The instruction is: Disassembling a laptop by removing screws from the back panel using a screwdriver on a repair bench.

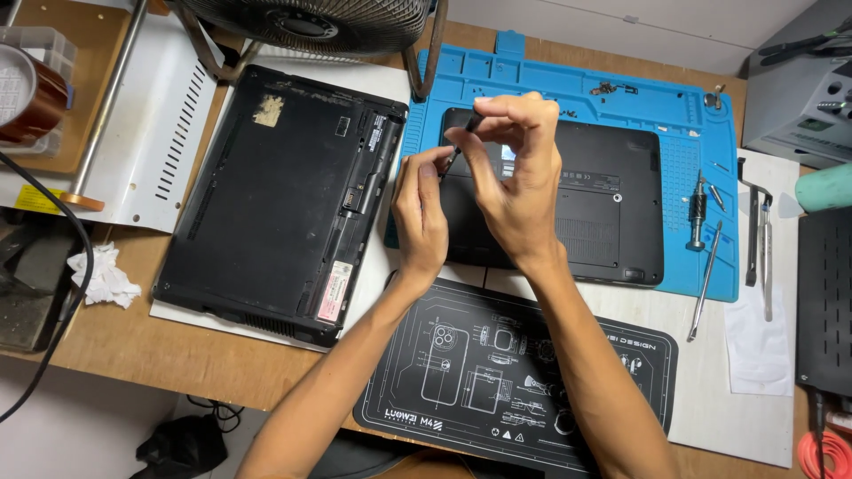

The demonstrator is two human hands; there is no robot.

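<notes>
From where I watch, both hands meet over the middle of the frame. My right hand [519, 168] pinches the top of a slim dark screwdriver [461, 142] between thumb and fingertips, and my left hand [420, 208] closes on its lower shaft — the upper grip suited to twirling, the lower to keeping the tip steady. The tool stands nearly upright over the left part of a black laptop [612, 208] lying bottom-up; I cannot tell whether the tip sits in a screw, since my fingers hide it.

That laptop rests on a blue repair mat [577, 84], whose raised rim and small trays along the top hold a few loose bits — likely so that tiny parts do not roll off. A second black laptop [275, 195], also underside up with its battery bay open, lies at centre left on white sheeting.

At right, metal tools [701, 208] and tweezers [759, 235] lie within reach. A black printed mat [497, 372] lies at the lower centre. The bench is brown wood [177, 355], crowded: a fan [311, 22] at the top, a crumpled tissue [102, 275] at left, cables off the lower left edge.
</notes>
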